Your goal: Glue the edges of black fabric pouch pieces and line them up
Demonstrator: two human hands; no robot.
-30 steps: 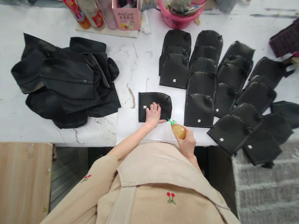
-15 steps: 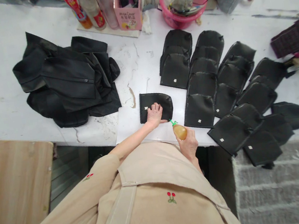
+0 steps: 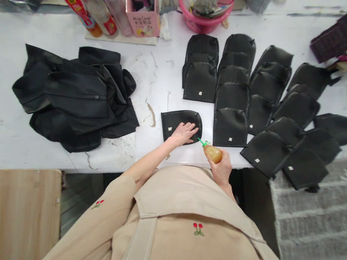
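Note:
A black leather-like piece (image 3: 172,120) with one rounded end lies flat on the white table, a small pale tag near its straight left edge. My left hand (image 3: 185,133) rests on it with fingers spread toward the rounded end. In my right hand (image 3: 222,167) is a squeeze bottle (image 3: 213,153) of amber liquid, likely glue. Its green nozzle tip is at the lower right edge of the black piece; whether it touches cannot be made out.
To the right, overlapping rows of similar black pieces (image 3: 229,126) fan out. A heap of black fabric (image 3: 75,96) lies on the left. At the back stand bottles (image 3: 102,17), a pink box (image 3: 144,20) and a pink basin (image 3: 199,25) with tools.
My left hand has shifted right on the black piece, and its fingers have stretched out. The bottle in my right hand has moved slightly right and down. The whole view has shifted a little.

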